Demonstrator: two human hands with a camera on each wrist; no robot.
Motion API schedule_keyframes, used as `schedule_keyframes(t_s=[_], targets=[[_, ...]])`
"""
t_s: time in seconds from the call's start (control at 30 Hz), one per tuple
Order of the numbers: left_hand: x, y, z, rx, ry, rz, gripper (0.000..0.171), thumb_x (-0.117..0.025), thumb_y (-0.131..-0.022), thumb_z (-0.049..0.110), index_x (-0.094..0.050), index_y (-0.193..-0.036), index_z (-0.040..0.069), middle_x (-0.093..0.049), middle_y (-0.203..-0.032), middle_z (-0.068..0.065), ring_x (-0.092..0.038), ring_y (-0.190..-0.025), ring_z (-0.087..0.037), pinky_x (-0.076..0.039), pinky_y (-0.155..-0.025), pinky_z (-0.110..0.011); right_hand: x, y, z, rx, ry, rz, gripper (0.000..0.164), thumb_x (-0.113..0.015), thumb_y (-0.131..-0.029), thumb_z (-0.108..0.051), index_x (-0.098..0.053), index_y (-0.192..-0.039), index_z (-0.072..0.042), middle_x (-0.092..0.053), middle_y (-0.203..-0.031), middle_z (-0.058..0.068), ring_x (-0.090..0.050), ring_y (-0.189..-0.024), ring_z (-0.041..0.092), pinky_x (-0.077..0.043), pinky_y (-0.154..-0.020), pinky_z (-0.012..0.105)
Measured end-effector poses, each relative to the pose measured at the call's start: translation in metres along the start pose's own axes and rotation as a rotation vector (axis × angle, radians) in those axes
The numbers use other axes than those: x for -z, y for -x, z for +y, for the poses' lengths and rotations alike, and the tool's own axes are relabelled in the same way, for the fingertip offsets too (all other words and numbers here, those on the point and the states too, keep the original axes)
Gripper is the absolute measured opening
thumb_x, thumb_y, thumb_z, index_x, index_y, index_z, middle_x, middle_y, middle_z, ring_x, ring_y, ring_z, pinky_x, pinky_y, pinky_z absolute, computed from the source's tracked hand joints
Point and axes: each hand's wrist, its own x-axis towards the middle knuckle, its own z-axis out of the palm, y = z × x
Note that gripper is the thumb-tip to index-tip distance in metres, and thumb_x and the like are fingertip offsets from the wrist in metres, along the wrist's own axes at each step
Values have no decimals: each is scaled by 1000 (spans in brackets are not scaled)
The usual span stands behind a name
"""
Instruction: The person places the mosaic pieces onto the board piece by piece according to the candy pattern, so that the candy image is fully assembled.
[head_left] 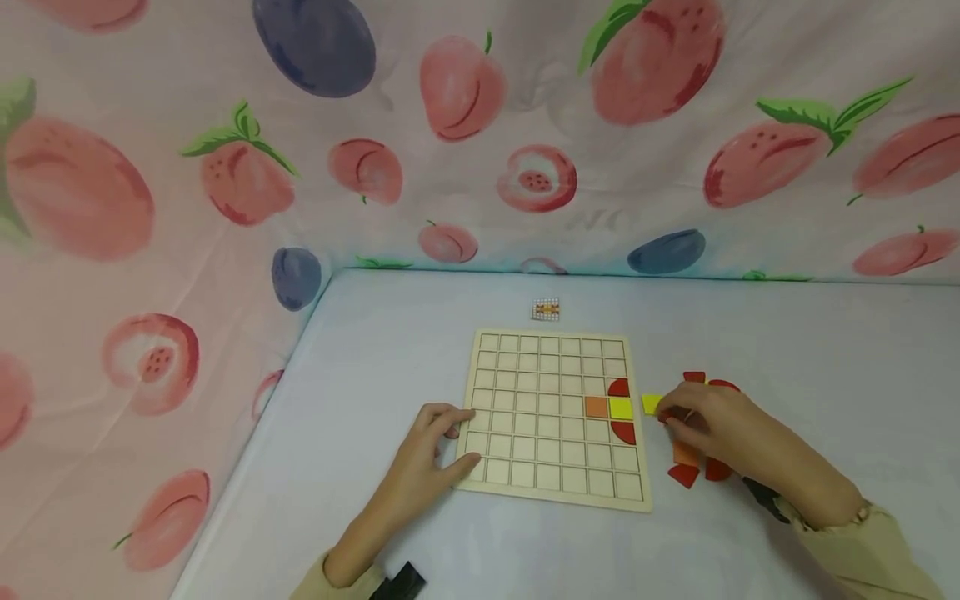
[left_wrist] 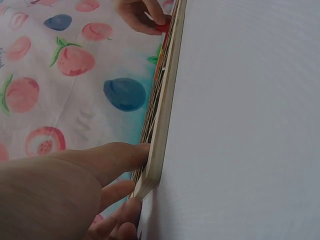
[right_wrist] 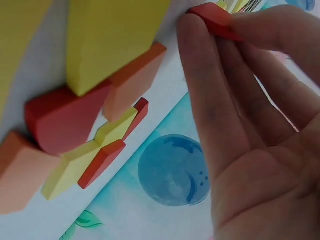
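Right hand (head_left: pixel 716 421) pinching red piece (right_wrist: pixel 215 20), right of board (head_left: pixel 525 425). Left hand (head_left: pixel 429 454), fingers spread, touching board's left edge. Step judged: piece placement. Next likely needs leftward carry, careful alignment.

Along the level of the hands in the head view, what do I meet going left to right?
Left hand → wooden board → orange square set in it → yellow square set in it → loose yellow tile beside the board → right hand.
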Motion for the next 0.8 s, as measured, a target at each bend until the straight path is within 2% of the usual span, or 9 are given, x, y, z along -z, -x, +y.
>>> schedule_keyframes(t_s=[0.27, 0.6, 0.8], targets=[[-1, -2, -1, -23, -1, -5, 51, -80, -84, 16, -62, -132, 16, -49, -127, 2, -49, -100, -9, -43, -77, -23, 3, -4, -3, 141, 72, 98, 21, -82, -79, -7, -76, -99, -11, -69, -90, -8, -60, -75, 7, -55, -69, 29], [0, 0, -3, -26, 8, -11, 51, -80, -84, 16, -62, -131, 15, -49, -126, 3, -49, -101, -9, -43, -77, -22, 5, -24, -20, 143, 37, 93, 18, -79, -82, -9, -75, -99, -9, -65, -88, -8, -55, -74, 5, -49, -65, 24], [-1, -1, -4, -29, 8, -4, 51, -81, -84, 15, -62, -131, 15, -49, -125, 4, -50, -101, -9, -43, -78, -23, 5, -34, -24, 150, -18, 77, 16, -78, -84, -9, -74, -100, -9, -66, -91, -7, -63, -81, 10, -56, -72, 29]])
